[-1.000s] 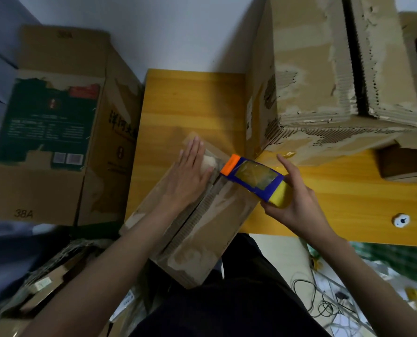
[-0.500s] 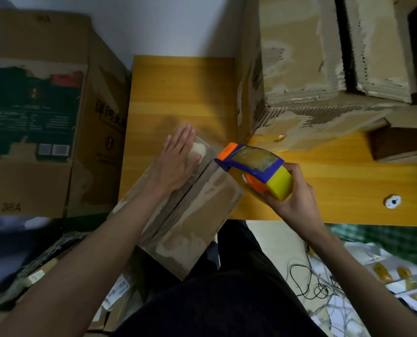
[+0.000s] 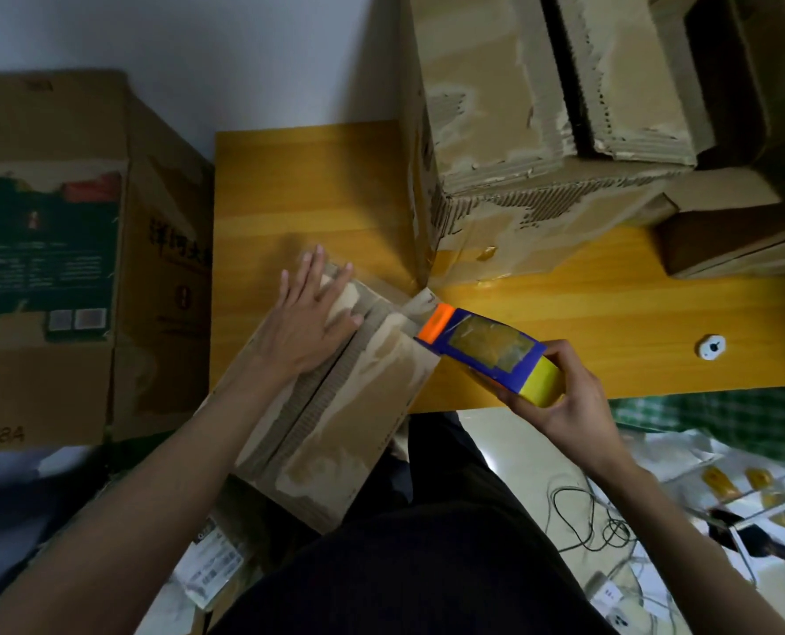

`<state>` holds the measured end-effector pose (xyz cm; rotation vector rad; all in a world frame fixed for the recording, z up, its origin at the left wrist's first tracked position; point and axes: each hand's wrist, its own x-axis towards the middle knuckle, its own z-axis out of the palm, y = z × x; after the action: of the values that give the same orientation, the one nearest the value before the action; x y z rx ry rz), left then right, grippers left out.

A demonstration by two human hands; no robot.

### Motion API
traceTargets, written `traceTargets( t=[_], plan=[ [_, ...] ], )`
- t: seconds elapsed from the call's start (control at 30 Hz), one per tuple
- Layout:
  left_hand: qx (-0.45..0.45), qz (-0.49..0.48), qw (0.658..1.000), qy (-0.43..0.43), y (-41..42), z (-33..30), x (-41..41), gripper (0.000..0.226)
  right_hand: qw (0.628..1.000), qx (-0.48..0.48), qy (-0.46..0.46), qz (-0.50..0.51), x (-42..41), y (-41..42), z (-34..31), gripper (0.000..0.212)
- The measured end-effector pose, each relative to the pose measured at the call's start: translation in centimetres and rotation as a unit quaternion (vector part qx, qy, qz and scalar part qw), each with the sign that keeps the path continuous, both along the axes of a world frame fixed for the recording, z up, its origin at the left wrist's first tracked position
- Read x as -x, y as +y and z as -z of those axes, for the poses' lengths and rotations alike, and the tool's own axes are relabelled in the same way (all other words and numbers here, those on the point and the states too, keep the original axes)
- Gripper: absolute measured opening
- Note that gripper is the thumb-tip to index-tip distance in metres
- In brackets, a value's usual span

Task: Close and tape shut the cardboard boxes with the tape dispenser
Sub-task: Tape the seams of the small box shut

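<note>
A worn cardboard box (image 3: 335,419) lies slanted across the near edge of the wooden table (image 3: 308,194) and over my lap, its two top flaps folded down and meeting at a centre seam. My left hand (image 3: 310,320) presses flat on the far end of the left flap, fingers straight. My right hand (image 3: 560,396) grips the blue, orange and yellow tape dispenser (image 3: 487,352). The dispenser's orange front end is at the box's far right corner.
A tall torn cardboard box (image 3: 532,130) stands on the table at the back right, with a smaller brown box (image 3: 739,240) beside it. A large printed carton (image 3: 60,249) stands left of the table. A small white knob (image 3: 710,346) lies on the table. Cables and papers cover the floor at right.
The tape dispenser has tipped its orange end down to the box's far right corner, and my right hand has dropped back along it. My left hand stays pressed on the flap.
</note>
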<state>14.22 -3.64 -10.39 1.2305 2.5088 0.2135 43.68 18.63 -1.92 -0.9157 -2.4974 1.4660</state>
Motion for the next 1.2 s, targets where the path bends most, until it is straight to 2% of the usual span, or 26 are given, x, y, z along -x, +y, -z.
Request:
traceTargets(
  t=[0.17, 0.27, 0.37, 0.6, 0.87, 1.0, 1.2],
  plan=[
    [0.010, 0.037, 0.998, 0.047, 0.0, -0.3, -1.5, 0.089, 1.000, 0.004, 0.008, -0.001, -0.3, -0.3, 0.1, 0.051],
    [0.001, 0.072, 0.996, 0.046, 0.4, -0.4, -3.6, 0.091, 1.000, 0.003, 0.019, 0.003, -0.4, -0.1, 0.0, 0.051],
    [0.000, 0.067, 0.997, 0.040, 0.9, -0.2, -5.2, 0.094, 1.000, -0.005, 0.027, -0.002, -0.5, 0.2, 0.0, 0.051],
    [0.033, 0.069, 0.995, 0.057, 2.1, -0.6, -6.2, 0.089, 0.999, -0.023, 0.021, -0.011, -0.8, 0.7, 0.6, 0.052],
    [0.055, 0.101, 0.992, 0.041, 4.4, -0.9, -11.5, 0.126, 1.000, -0.009, 0.015, -0.008, -0.9, 1.1, 1.0, 0.050],
    [0.041, 0.077, 0.995, 0.038, 4.7, -0.8, -11.9, 0.120, 1.000, -0.002, 0.015, -0.005, -0.7, 1.3, 1.1, 0.050],
    [0.019, 0.103, 0.994, 0.034, 3.3, -0.5, -10.0, 0.107, 1.000, -0.002, 0.016, -0.019, 0.4, 0.5, 1.4, 0.049]
  ],
)
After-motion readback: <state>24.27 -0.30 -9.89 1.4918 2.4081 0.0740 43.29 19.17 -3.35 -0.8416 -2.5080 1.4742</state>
